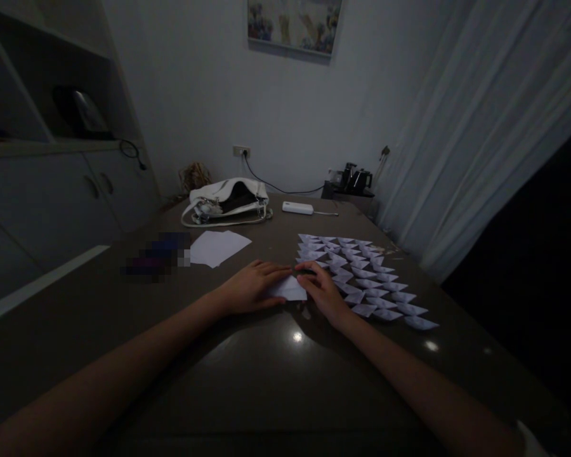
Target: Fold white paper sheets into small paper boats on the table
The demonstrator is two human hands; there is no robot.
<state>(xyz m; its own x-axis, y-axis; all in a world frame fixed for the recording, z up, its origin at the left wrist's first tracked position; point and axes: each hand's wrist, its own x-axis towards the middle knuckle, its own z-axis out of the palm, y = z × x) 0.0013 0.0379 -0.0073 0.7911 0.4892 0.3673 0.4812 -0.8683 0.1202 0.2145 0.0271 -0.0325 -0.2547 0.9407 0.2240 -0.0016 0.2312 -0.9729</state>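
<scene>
A small folded sheet of white paper (289, 289) lies on the dark table in front of me, partly covered by both hands. My left hand (254, 287) rests over its left part, fingers stretched along the upper edge and thumb at the lower edge, holding it. At the right end, my right hand (322, 292) has bent fingers and thumb closed on the paper's edge. Rows of small folded paper boats (368, 282) stand just right of my right hand. Beyond my left hand lies a loose stack of white paper sheets (219, 246).
At the table's far side are a white handbag (231, 202) and a white power strip-like device (297, 207) with a short strap or cord. A blurred patch (157, 254) covers something on the left. A black kettle (360, 181) stands by the wall, curtains (438, 127) at right.
</scene>
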